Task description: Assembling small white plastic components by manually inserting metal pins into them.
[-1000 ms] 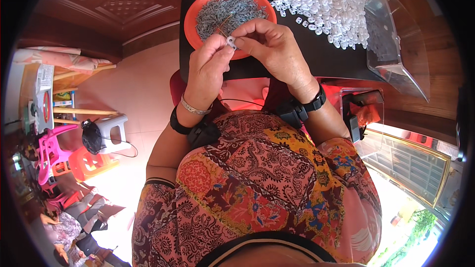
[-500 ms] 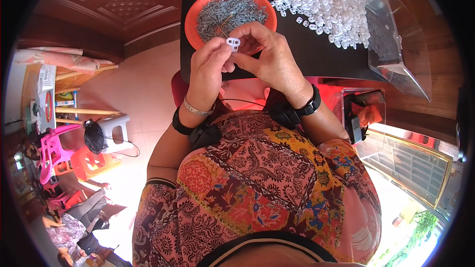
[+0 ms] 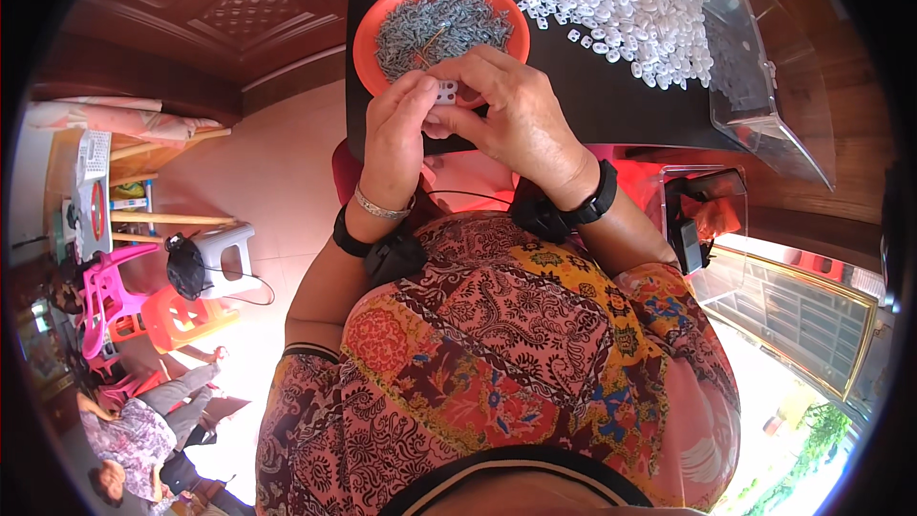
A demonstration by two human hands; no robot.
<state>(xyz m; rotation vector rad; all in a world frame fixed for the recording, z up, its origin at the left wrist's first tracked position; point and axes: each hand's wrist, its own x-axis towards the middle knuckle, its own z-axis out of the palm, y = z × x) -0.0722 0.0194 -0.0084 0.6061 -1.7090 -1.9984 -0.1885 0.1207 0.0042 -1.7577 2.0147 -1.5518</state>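
Between fingers (image 3: 413, 103), holed piece (image 3: 446, 93), pale plastic

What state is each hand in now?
Left hand: closed, pinching a small white piece with holes.
Right hand: curled at the same piece; whether it grips cannot be told.

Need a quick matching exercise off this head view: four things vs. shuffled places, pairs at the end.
Things:
1. Small white piece with holes
2. Small grey pieces
3. Heap of white pieces
4. Silver-coloured bracelet

Places:
A. Around the left wrist
B. On the black table, to the right of the bowl
C. Between the left hand and the right hand
D. Inside the orange bowl

Pairs: 1-C, 2-D, 3-B, 4-A
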